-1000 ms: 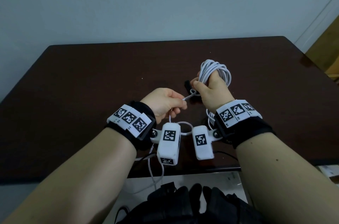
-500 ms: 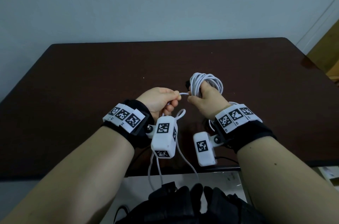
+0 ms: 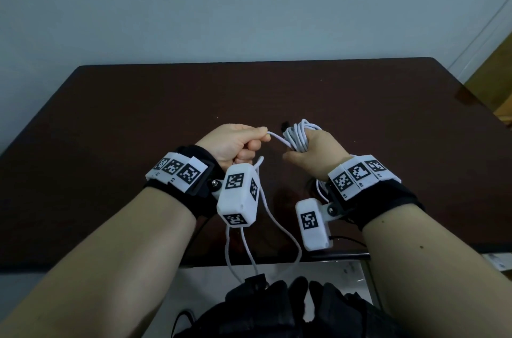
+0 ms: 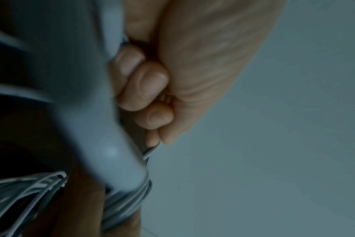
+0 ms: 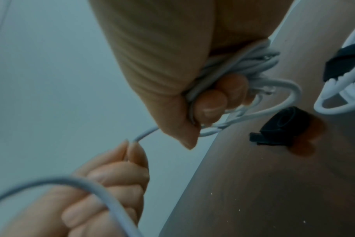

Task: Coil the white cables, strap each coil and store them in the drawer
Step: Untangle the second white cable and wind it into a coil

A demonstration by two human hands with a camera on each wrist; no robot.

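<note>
White cable (image 3: 297, 135) is bundled into a coil inside the right hand (image 3: 313, 155), whose fingers are curled tight round the loops; the right wrist view shows the fingertips (image 5: 211, 104) pressing the strands against the palm. From that coil a single strand runs across the short gap to the left hand (image 3: 235, 146), which pinches it between thumb and forefinger, the remaining fingers folded into a loose fist. Below the left hand the free length of cable hangs in long loops, dropping past the near edge of the table (image 3: 138, 121) toward the person's lap.

Both hands are held up above the tabletop, close together, knuckles up, forearms reaching in from the near side. Each wrist carries a black band with white marker blocks and a white camera box.

Just beyond the right hand's fingers a small black strap (image 5: 282, 126) lies rolled on the wood. Farther to the right of that hand, in the right wrist view, a second coil (image 5: 342, 94) of white cable lies with a black band across it.

Ahead of and to either side of the hands, the dark brown tabletop stretches to its far edge, which meets a pale grey-blue wall (image 3: 249, 5).
</note>
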